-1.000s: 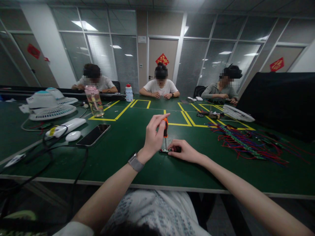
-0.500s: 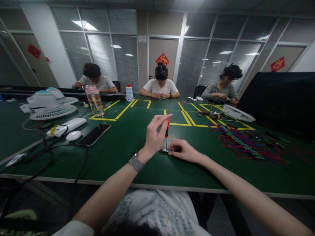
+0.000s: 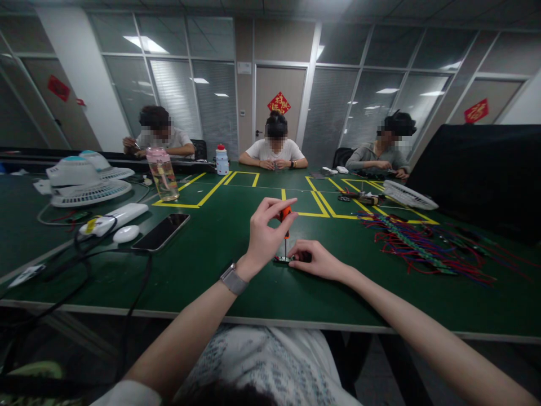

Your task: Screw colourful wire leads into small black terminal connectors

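My left hand (image 3: 264, 234) pinches the orange handle of a small screwdriver (image 3: 286, 223), which stands upright with its tip down on a small dark part (image 3: 284, 259) on the green table (image 3: 220, 270). My right hand (image 3: 316, 259) lies on the table with its fingers curled over the right end of that part, holding it down. A grey watch is on my left wrist.
A phone (image 3: 161, 231), a white mouse (image 3: 125, 233), a white power strip (image 3: 114, 217), black cables and two fans (image 3: 84, 180) lie at the left. A drink bottle (image 3: 163, 173) stands behind them. Coloured wire bundles (image 3: 418, 243) spread at the right. Three people sit across the table.
My left fingers have shifted round the screwdriver handle, turning it a little. The right hand and the part have stayed put. The person at far left has leaned over.
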The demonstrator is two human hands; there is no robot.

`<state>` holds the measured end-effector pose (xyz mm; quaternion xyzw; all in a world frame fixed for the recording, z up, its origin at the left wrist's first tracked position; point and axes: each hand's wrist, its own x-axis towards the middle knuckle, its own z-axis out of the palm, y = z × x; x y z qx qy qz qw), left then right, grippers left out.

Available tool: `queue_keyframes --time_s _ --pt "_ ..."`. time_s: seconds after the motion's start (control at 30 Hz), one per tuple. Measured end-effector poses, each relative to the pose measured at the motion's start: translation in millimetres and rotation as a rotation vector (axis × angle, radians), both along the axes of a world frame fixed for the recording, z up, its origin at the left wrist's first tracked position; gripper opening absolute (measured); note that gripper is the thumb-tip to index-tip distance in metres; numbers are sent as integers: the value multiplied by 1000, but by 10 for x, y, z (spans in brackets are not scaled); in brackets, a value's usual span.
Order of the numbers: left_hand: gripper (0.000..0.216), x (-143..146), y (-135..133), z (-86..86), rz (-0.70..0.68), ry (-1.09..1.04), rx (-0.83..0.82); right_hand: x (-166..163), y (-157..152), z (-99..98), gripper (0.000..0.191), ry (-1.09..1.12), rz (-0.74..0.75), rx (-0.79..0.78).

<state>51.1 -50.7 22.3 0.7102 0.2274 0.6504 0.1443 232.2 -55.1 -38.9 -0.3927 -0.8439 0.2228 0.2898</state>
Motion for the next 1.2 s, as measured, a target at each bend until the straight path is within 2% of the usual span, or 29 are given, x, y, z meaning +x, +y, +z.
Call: queue_keyframes --time_s 0.13,0.33,0.43,0.5,0.67,0.73,0.83,0.97,1.03,1.1,1.2 --pt "25 -10 1 3 -10 36 7 5 5 -8 20 7 3 -1" --pt "33 1 23 -34 -180 9 -63 8 -1 -1 22 3 5 -3" --pt "32 14 18 -46 -215 -24 -108 9 2 -3 20 0 7 3" --pt "29 17 9 -37 -174 -32 -86 8 5 -6 19 -2 7 9" --pt "19 10 -1 9 45 -38 17 3 5 -7 17 -4 2 13" --pt "20 2 0 16 81 -23 22 3 4 -4 18 -5 -1 10" --pt "22 -6 7 3 28 15 -8 4 3 0 18 -9 3 5" --pt "35 9 33 -47 -167 -21 -108 0 0 9 18 -13 1 6" --pt "36 25 47 -69 -209 -62 -159 -5 -4 14 19 -19 -2 10" --pt "35 35 55 -75 -159 -80 -162 -7 -8 18 19 -21 -4 14" --pt "32 29 46 -52 -7 -52 -75 -6 -9 13 19 -13 -6 14"
